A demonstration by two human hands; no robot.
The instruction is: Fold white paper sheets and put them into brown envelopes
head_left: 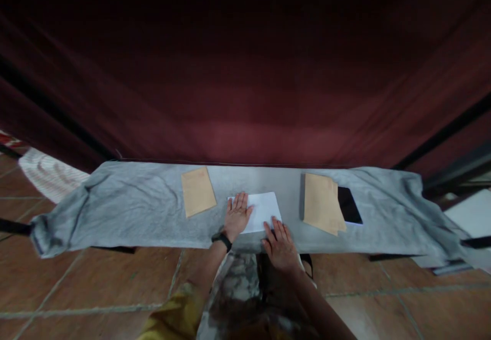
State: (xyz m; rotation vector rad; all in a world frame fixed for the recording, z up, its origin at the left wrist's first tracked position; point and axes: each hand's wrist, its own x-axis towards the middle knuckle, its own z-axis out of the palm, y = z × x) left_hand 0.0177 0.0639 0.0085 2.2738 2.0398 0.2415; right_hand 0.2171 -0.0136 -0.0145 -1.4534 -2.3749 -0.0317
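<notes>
A white sheet of paper (263, 211) lies flat on the grey cloth in front of me; whether it is folded I cannot tell. My left hand (237, 214) rests on its left part with the fingers stretched out. At its lower right edge, my right hand (281, 244) touches the paper with spread fingertips. Off to the left lies a single brown envelope (198, 191). On the right is a stack of brown envelopes (321, 202), slightly fanned out.
A dark phone (350, 206) lies beside the stack. Grey cloth (134, 207) covers the long, narrow bench. Behind it hangs a dark red curtain (245, 99), with dark bars at both sides. The floor (115, 278) is brown tile.
</notes>
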